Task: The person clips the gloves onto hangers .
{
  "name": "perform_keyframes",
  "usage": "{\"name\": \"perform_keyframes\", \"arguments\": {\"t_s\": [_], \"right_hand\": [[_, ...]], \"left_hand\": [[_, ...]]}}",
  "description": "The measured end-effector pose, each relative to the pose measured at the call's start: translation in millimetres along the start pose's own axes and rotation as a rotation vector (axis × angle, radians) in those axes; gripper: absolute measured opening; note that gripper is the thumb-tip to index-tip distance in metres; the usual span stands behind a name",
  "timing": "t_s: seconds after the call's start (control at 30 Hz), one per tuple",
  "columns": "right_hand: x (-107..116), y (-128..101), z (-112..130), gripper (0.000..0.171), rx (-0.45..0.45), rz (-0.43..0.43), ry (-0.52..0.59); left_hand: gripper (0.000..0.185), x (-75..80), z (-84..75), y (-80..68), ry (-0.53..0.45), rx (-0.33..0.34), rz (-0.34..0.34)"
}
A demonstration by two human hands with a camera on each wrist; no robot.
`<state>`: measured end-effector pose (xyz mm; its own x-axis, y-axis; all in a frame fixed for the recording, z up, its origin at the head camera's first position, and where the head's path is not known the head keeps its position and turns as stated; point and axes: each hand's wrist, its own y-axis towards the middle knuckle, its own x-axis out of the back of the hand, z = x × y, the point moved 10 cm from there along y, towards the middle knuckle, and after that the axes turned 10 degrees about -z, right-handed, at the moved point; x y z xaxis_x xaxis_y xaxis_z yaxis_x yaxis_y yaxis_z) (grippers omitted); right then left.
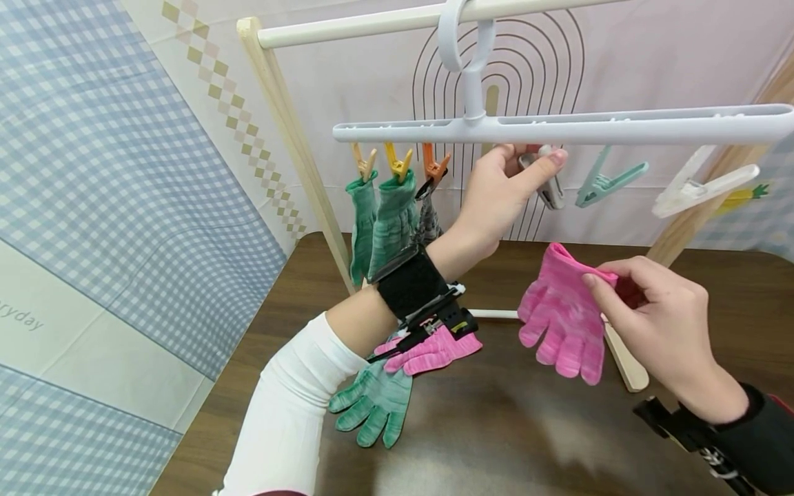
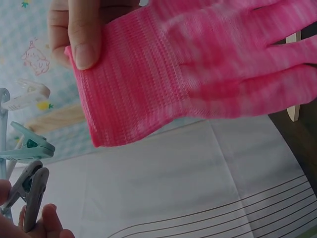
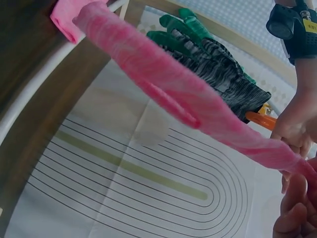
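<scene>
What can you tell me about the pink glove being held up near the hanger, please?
The pink glove is a knitted glove in mottled light and dark pink with a ribbed cuff. The right hand pinches it at the cuff, so it hangs in the air with its fingers pointing down, above the dark wooden table and below the white clip hanger. Nothing else touches it.

Gloves clipped on hanger (image 1: 558, 127): three (image 1: 392, 220)
Gloves on counter (image 1: 496, 427): two (image 1: 372, 403)
Pink glove in grip: one (image 1: 563, 317)
Pegs: six (image 1: 611, 180)
</scene>
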<state>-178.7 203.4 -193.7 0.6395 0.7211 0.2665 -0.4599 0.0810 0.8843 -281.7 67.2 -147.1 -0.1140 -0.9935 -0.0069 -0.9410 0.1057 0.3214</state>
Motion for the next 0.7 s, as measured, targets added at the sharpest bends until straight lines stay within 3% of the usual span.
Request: {"name": "perform_keyframes", "arguments": {"t_s": [0.33, 0.7], "right_hand": [[-4.3, 11.1, 9.9, 0.041, 0.078, -0.073, -0.002], [-7.9, 15.8, 19.3, 0.046, 0.142, -0.098, -0.045]], "left_hand": [[0.021, 3.8, -4.1, -0.4, 0.074, -0.035, -0.038], [0.020, 4.0, -3.0, 1.3, 0.120, -0.066, -0.073]]}}
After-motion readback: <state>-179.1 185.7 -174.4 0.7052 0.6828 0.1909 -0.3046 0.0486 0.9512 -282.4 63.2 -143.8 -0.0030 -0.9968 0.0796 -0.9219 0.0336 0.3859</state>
